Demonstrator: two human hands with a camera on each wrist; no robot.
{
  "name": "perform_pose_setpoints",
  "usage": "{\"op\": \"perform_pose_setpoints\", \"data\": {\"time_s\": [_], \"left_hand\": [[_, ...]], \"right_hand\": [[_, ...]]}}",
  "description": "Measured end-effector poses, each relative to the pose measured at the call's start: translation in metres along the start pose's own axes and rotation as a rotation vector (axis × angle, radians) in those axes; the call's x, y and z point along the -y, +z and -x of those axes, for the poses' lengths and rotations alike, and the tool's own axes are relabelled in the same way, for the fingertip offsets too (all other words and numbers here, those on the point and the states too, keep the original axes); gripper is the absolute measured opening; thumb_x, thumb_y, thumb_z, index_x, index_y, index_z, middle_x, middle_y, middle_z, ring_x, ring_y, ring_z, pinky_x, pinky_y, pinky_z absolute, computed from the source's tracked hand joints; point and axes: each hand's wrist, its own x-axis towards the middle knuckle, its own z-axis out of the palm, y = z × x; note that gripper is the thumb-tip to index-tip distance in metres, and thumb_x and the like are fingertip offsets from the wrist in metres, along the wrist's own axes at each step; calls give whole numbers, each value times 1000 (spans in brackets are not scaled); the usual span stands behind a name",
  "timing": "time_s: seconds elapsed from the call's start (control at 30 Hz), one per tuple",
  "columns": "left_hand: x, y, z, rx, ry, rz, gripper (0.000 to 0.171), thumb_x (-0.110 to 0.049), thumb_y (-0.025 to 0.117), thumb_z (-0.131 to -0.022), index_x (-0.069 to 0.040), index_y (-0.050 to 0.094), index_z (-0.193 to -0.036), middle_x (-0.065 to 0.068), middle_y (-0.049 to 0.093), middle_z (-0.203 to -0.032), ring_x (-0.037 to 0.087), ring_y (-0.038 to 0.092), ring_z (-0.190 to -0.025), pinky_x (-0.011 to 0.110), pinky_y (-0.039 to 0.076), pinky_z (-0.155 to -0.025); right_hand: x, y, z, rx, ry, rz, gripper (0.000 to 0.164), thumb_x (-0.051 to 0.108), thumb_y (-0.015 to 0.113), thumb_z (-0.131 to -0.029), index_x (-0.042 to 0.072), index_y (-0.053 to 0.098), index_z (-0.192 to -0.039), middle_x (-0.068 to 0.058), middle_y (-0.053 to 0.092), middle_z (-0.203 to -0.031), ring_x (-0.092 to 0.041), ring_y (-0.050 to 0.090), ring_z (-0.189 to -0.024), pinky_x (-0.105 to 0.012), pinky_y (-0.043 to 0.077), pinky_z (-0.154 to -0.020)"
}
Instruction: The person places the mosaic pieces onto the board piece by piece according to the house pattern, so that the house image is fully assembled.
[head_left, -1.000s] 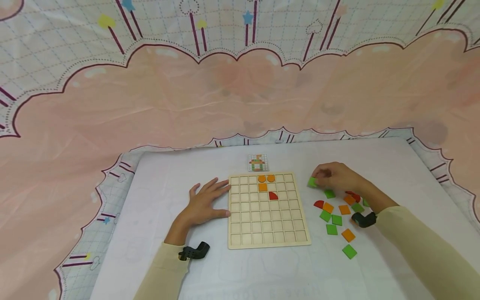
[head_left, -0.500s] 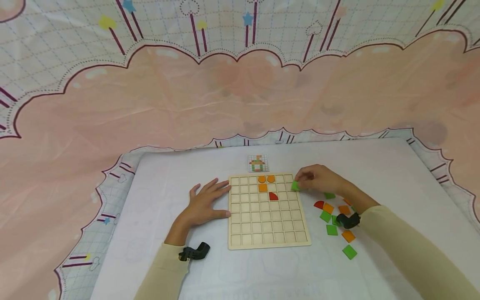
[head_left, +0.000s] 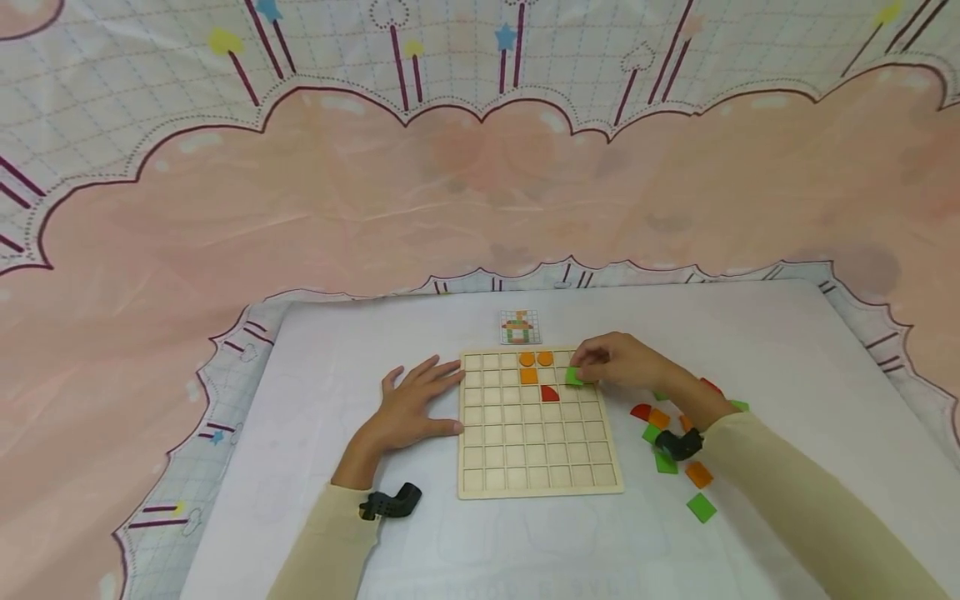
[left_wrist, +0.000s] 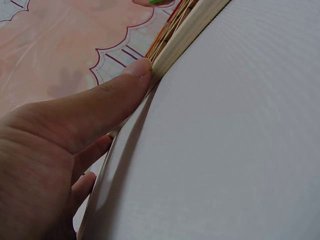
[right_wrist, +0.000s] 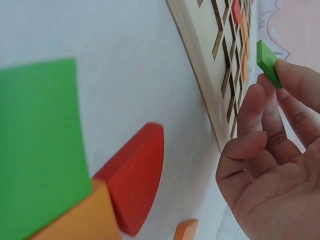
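Note:
A pale wooden grid board (head_left: 512, 456) lies on the white table. My left hand (head_left: 408, 406) rests at its left side with spread fingers; in the left wrist view the thumb (left_wrist: 112, 102) touches the board's edge. Over the upper right cells, my right hand (head_left: 622, 361) pinches a green square tile (head_left: 573, 377) between thumb and fingertips. In the right wrist view this green tile (right_wrist: 268, 64) is held tilted above the board. Two orange round tiles (head_left: 527, 359) sit in the top row, with an orange square (head_left: 528, 376) below and a red quarter-circle tile (head_left: 550, 393) lower right.
A small card (head_left: 520, 327) with a coloured grid pattern lies behind the board. Loose tiles are scattered right of it: green squares (head_left: 702, 507), orange squares (head_left: 699, 475) and red rounded pieces (head_left: 641, 412). The right forearm (head_left: 780, 475) covers some of them. A patterned cloth (head_left: 337, 208) hangs behind.
My right hand has carried the green tile leftward from beside the loose pieces to over the board's upper right cells. My left hand has stayed at the board's left edge.

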Motion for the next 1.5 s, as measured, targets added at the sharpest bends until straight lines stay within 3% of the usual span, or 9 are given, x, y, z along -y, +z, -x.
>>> {"op": "perform_pose_setpoints", "data": {"time_s": [0.3, 0.9, 1.17, 1.5], "left_hand": [[-2, 1, -5, 10, 9, -13, 88, -57, 79, -81, -25, 46, -155, -7, 37, -165, 26, 18, -159, 66, -1, -119], [-2, -1, -5, 10, 1, -19, 87, -58, 79, -81, -27, 46, -155, -8, 37, -165, 25, 18, -159, 66, 0, -119], [-1, -2, -4, 11, -7, -16, 88, -57, 79, -80, -27, 45, -155, -9, 37, -165, 24, 18, -159, 66, -1, -119], [-1, -2, -2, 15, -16, -9, 88, -56, 80, -80, -27, 45, -156, -9, 36, -166, 24, 17, -159, 66, -2, -119]], "right_hand": [[3, 6, -1, -1, -4, -17, 14, 23, 74, -94, 14, 76, -104, -2, 70, -99, -22, 54, -95, -35, 45, -84], [16, 33, -13, -74, -22, 26, 13, 30, 82, -87, 19, 76, -91, 7, 75, -80, -13, 66, -84, -33, 49, -86], [27, 47, -20, -106, -34, 58, 13, 28, 84, -85, 17, 77, -87, 7, 72, -75, -14, 62, -75, -31, 48, -75], [32, 55, -24, -123, -35, 111, 10, 25, 83, -85, 18, 77, -84, 6, 70, -73, -12, 60, -74, -29, 47, -72]]}}
